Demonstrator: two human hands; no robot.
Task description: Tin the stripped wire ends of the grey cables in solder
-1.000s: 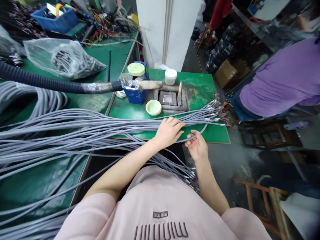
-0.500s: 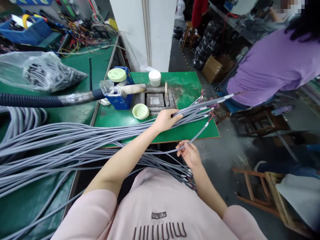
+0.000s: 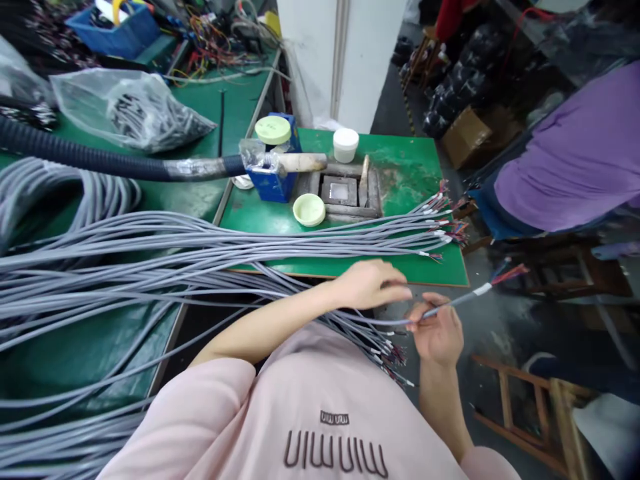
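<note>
My right hand [image 3: 436, 328] pinches one grey cable [image 3: 463, 299] a short way behind its stripped end, where a white band and loose red and blue wires show. Just left of it, my left hand [image 3: 375, 285] hovers with fingers loosely apart and holds nothing. Beyond my left hand, a bundle of grey cables [image 3: 300, 245] lies across the green bench, its coloured wire ends near the right edge. Below my hands, a second group of cable ends [image 3: 383, 347] hangs between the bench and my body.
A square metal solder pot [image 3: 339, 193] is set on the green bench [image 3: 410, 160]. Around it are a pale green dish [image 3: 309, 209], a white tub [image 3: 345, 145], a blue bin [image 3: 273, 183] and an extraction hose [image 3: 200, 169]. A person in purple [image 3: 575, 160] sits at the right.
My left hand has let go of the cable bundle, which now lies on the bench, and come nearer my right hand. My right hand has moved right with its single cable. The view has shifted.
</note>
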